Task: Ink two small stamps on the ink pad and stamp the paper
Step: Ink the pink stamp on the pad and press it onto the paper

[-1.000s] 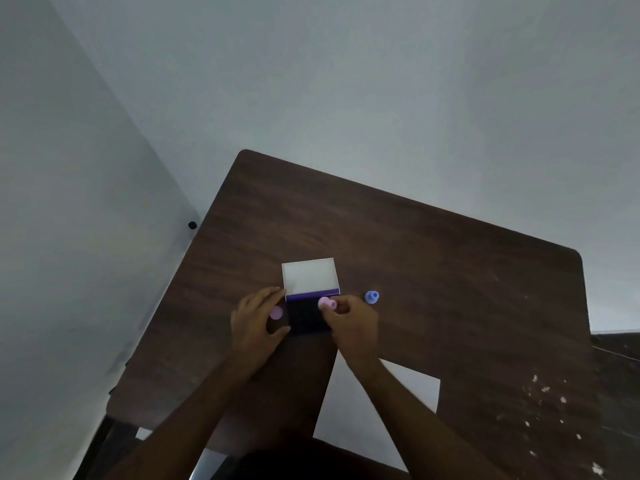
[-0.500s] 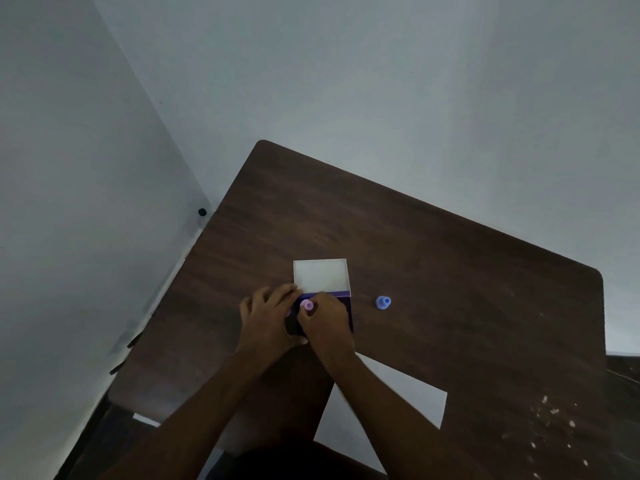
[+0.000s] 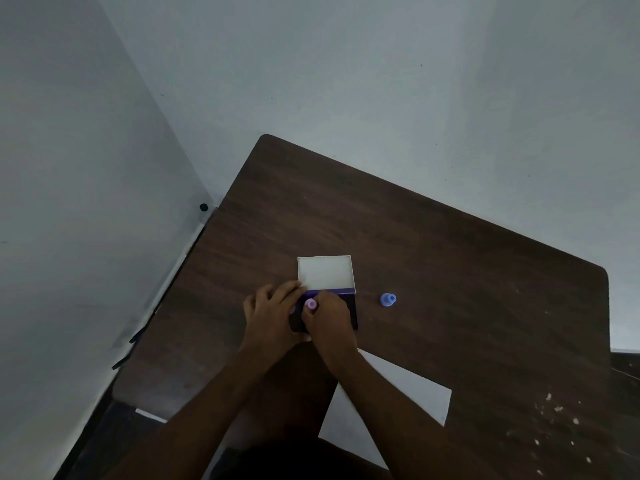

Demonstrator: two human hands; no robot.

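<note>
A dark ink pad [image 3: 350,315] with a purple hinge edge lies mid-table, its white lid [image 3: 325,271] folded open behind it. My right hand [image 3: 330,322] pinches a small pink stamp [image 3: 310,304] upright over the pad's left part; whether the stamp touches the ink is hidden. My left hand [image 3: 268,317] grips the pad's left side, its fingers reaching the lid's corner. A second pinkish stamp [image 3: 293,309] barely shows between my hands. A blue stamp [image 3: 388,299] stands alone on the table right of the pad. The white paper [image 3: 401,393] lies near me, partly under my right forearm.
The dark wooden table [image 3: 450,271] fits into a corner, with grey walls on the left and behind. A small black knob [image 3: 203,207] sits on the left wall. White specks [image 3: 554,410] dot the table's near right.
My right hand has carried the pink stamp from the pad's right edge leftward over the pad, close to my left hand. The left hand has stayed on the pad.
</note>
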